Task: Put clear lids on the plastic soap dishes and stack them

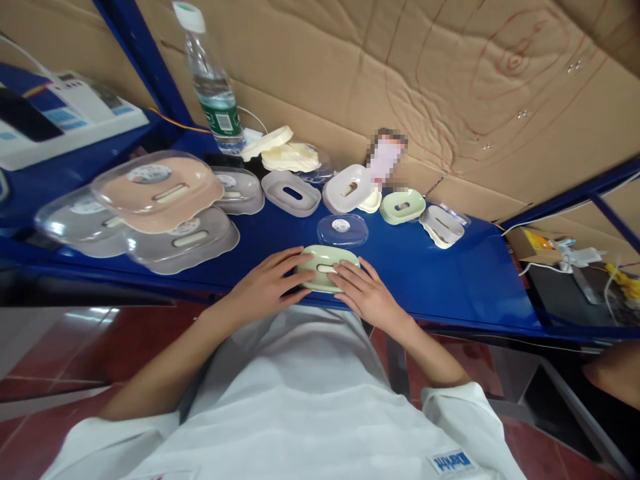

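Far to the left of the near green dish (327, 256), one white box (85, 113) stands with a dark flat object lying across it. Closer, still left of that dish, sit four dishes under clear domed covers: one peach dish (193, 179) on top, and three grey ones, a left grey dish (90, 241), a front grey dish (213, 245) and a back grey dish (245, 200). Behind these, one clear bottle (213, 87) stands upright, green-labelled and white-capped. Next come cream pieces (291, 157), at least two, piled behind and left of the near green dish; the exact number cannot be told.

The person's left hand (277, 280) has its fingers moderately spread, closed around the left end of the near green dish, which lies at the bench's (480, 267) front edge with one pale strip in its slot. Behind it are one uncovered grey dish (280, 195), one labelled clear cover (327, 231) and one pale lilac dish (337, 183), tilted, with a cream piece partly under it. The right hand (367, 291) clasps the opposite end, fingers slightly parted, their tips over the top near the strip.

Behind and right of the near green dish stand one far green dish (417, 201), then one pale grey dish (453, 230) touching a cream piece beneath. Far right of it sits one cardboard box (525, 245).
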`<act>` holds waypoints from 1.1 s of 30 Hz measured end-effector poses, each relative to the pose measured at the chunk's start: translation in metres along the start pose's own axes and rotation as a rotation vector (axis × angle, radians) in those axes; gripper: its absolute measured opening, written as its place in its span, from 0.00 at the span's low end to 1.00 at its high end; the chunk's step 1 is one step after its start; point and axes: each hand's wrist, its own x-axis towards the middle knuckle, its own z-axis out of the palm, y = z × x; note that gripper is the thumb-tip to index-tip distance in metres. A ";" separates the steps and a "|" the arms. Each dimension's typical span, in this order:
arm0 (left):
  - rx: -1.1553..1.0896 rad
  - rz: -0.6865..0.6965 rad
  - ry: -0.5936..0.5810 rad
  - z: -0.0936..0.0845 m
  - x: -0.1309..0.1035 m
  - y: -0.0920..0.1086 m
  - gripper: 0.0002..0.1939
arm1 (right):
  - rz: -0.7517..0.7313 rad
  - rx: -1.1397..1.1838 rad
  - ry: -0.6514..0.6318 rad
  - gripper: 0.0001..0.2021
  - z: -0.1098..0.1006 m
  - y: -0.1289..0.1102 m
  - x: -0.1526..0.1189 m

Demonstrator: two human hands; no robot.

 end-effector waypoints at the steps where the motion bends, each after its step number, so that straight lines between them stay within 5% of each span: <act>1: -0.001 -0.010 -0.005 0.000 0.000 0.000 0.13 | -0.024 0.007 -0.019 0.24 -0.002 0.002 0.000; 7: 0.010 -0.119 0.065 -0.006 0.003 0.003 0.10 | -0.001 0.094 0.029 0.27 -0.034 0.066 0.032; 12: -0.090 -0.220 -0.055 -0.013 0.003 0.001 0.16 | 0.071 0.075 -0.031 0.31 -0.020 0.117 0.063; 16: -0.140 -0.305 -0.011 -0.010 0.004 -0.002 0.37 | 0.119 0.224 0.135 0.29 -0.014 0.101 0.056; 19: -0.146 -0.363 0.090 -0.005 0.006 -0.003 0.47 | 0.058 0.233 0.127 0.28 -0.019 0.073 0.048; 24: -0.114 -0.343 0.072 -0.003 0.006 -0.002 0.46 | -0.099 0.128 0.032 0.29 -0.013 0.043 0.049; 33: -0.119 -0.349 0.046 -0.004 0.003 -0.003 0.42 | -0.210 0.078 -0.075 0.27 -0.012 0.037 0.056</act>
